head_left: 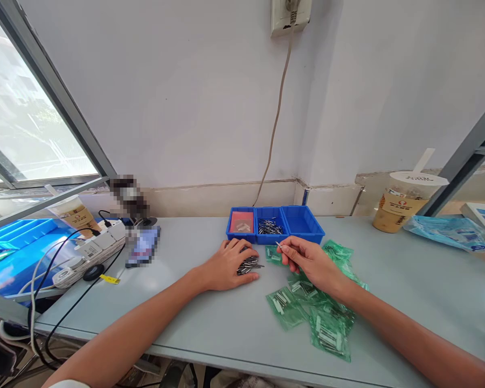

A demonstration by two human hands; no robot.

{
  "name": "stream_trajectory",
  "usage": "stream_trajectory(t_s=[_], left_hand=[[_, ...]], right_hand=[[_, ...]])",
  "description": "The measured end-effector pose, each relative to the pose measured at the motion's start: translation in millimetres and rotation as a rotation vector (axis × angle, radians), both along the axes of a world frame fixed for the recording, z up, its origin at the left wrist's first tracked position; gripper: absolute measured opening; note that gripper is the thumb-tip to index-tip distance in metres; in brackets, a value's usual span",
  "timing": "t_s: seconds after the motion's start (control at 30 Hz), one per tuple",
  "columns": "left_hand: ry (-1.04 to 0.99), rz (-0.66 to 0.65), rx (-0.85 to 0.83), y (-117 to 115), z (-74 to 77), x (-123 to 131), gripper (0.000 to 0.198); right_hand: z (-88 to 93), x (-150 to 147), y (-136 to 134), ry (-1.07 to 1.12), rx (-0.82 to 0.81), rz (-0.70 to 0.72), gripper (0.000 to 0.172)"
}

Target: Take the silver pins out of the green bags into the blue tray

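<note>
My left hand (226, 265) rests on the grey table (226, 323), its fingers curled over a small pile of metal pins (248, 265). My right hand (309, 261) is closed in a pinch on one small metal pin (278, 245), held just above a green plastic bag (272, 254). Several green bags (319, 318) holding metal parts lie under and in front of my right wrist. Just beyond both hands stand three joined blue bins (275, 223): the left holds a pinkish pad, the middle one more metal pins, the right looks empty.
A power strip (92, 250) with cables lies at the left, beside a blurred phone (143, 247) and a cup (75, 214). An iced drink cup (404, 202) with a straw stands at the right, next to blue packaging (448, 230). A cable (277, 116) hangs from a wall socket.
</note>
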State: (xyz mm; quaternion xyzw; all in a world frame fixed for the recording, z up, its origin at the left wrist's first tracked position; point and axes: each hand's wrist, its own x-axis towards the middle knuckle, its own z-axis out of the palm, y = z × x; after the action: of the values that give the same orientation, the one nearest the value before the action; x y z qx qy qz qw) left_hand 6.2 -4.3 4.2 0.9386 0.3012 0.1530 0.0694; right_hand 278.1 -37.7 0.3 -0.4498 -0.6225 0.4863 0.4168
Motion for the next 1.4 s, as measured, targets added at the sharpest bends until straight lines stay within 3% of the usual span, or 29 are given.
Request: stream_trajectory(t_s=[0.3, 0.53, 0.73, 0.93, 1.4], left_hand=[[-0.049, 0.025, -0.02, 2.1, -4.4, 4.6, 0.024], [-0.062, 0.036, -0.038, 2.1, -5.0, 6.5, 0.017], [-0.073, 0.029, -0.047, 2.8, -4.4, 6.8, 0.019], [-0.086, 0.024, -0.062, 2.9, -3.9, 6.7, 0.018], [-0.09, 0.005, -0.056, 5.8, -9.2, 5.3, 0.019]], right_hand=[[4.7, -2.1, -2.0, -0.042, -0.01, -0.009, 0.041], [5.2, -4.5, -5.6, 0.03, -0.016, 0.043, 0.035], [1.6, -4.6, -5.7, -0.152, 0.106, -0.022, 0.029], [2.0, -3.0, -5.3, -0.192, 0.199, -0.064, 0.029], [13.1, -7.6, -10.1, 0.049, -0.031, 0.133, 0.04]])
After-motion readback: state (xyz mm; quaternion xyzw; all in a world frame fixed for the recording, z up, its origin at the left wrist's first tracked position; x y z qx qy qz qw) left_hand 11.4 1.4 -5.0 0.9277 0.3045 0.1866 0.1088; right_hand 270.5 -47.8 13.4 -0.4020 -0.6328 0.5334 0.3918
